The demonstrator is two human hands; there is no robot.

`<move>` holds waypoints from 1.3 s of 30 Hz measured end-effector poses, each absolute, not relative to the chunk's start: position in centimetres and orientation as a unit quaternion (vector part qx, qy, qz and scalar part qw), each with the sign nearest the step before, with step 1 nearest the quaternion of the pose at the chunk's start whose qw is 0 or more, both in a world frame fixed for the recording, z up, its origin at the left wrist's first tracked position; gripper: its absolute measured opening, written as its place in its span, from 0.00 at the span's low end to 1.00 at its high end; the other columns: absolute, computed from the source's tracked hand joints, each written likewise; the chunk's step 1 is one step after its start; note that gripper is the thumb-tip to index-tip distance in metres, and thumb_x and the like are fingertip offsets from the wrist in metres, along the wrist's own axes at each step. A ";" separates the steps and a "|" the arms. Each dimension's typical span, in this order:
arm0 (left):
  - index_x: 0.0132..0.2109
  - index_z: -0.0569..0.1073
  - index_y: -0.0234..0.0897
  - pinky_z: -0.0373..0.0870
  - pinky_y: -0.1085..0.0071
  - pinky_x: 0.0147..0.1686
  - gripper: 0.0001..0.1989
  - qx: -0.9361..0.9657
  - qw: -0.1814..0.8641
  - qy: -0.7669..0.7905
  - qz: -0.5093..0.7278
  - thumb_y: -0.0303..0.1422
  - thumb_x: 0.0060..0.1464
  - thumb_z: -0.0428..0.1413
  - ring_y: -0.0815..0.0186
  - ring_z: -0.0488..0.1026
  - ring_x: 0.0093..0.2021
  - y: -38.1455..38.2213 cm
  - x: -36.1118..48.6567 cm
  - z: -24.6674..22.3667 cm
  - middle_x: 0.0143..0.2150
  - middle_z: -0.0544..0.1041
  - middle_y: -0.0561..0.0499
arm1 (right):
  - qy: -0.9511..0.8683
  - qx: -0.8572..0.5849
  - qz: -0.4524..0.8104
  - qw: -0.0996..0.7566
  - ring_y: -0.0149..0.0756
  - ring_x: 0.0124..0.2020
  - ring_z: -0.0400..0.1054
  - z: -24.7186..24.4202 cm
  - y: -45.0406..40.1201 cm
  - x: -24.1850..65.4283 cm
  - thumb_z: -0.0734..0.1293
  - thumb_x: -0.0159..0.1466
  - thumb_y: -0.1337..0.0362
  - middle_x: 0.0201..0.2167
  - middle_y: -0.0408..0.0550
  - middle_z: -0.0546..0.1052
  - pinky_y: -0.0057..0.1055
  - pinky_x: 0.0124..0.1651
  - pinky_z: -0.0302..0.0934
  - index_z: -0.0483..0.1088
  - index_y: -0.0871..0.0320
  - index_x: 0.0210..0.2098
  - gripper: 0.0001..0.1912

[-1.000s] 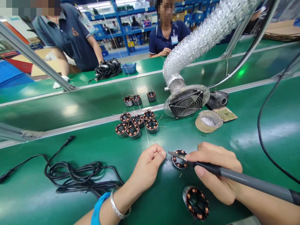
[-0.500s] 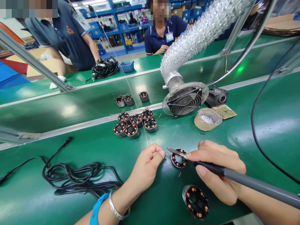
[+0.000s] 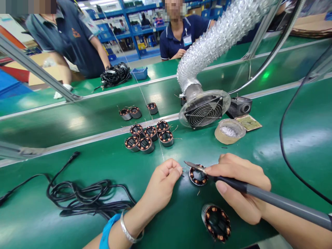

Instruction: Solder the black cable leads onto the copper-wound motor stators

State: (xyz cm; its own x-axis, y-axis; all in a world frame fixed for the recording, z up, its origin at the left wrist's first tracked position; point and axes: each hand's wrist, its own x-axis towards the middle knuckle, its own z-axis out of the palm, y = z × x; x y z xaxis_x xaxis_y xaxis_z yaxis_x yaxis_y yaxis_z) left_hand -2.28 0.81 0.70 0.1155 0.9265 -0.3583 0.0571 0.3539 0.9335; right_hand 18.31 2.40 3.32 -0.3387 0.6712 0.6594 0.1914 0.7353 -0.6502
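Stator (image 3: 198, 182), seemingly mid-work

Head view: it lies on the green bench (image 3: 77, 230), under the metal shaft of the soldering iron (image 3: 272, 200). Any joint: too small to tell. Six more stators (image 3: 150, 133) grouped beyond; finished or not, unclear. Left hand (image 3: 162, 183): thumb and forefinger pinched on thin wire (image 3: 161, 150) (solder, probably). Right hand (image 3: 243, 172): curled pen-fashion round the soldering iron, tip near left fingertips.

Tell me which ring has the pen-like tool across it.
The ring between the left hand and right hand; the tool crosses over no other.
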 end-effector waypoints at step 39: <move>0.28 0.60 0.39 0.35 0.80 0.14 0.20 0.313 0.734 0.515 0.312 0.46 0.47 0.61 0.79 0.38 0.16 0.5 -2.3 1.9 0.16 0.51 0.67 | -0.832 -0.232 0.211 0.458 0.32 0.31 0.72 0.1 3.7 15.5 0.61 0.62 0.75 0.34 0.46 0.77 0.29 0.36 0.70 0.67 0.56 0.50 0.18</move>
